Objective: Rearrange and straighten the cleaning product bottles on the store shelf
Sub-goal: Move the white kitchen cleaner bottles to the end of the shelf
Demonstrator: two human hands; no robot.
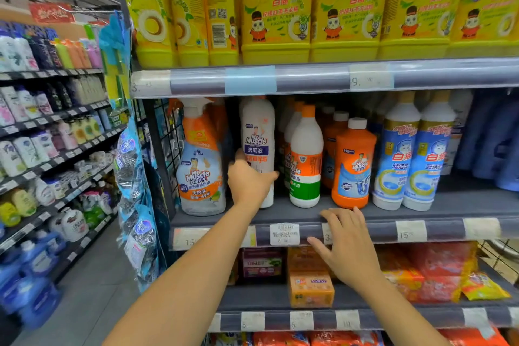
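Observation:
On the middle shelf (449, 205) stands a row of cleaning bottles. My left hand (248, 177) grips a tall white Mr Muscle bottle (258, 135), upright near the shelf's left side. Left of it is a spray bottle (200, 171) with an orange and white label. To the right stand a white bottle with an orange and green label (306, 160), an orange drain cleaner bottle (354, 163) and two blue-and-white bottles (412, 157). My right hand (348, 244) rests with spread fingers on the shelf's front edge, below the orange bottle, holding nothing.
Large yellow detergent jugs (348, 8) fill the shelf above. Boxes and red packets (432, 270) lie on the shelf below. A wire side panel (168, 137) hung with packets (137, 205) closes the left end. An aisle with another stocked rack (50, 135) runs on the left.

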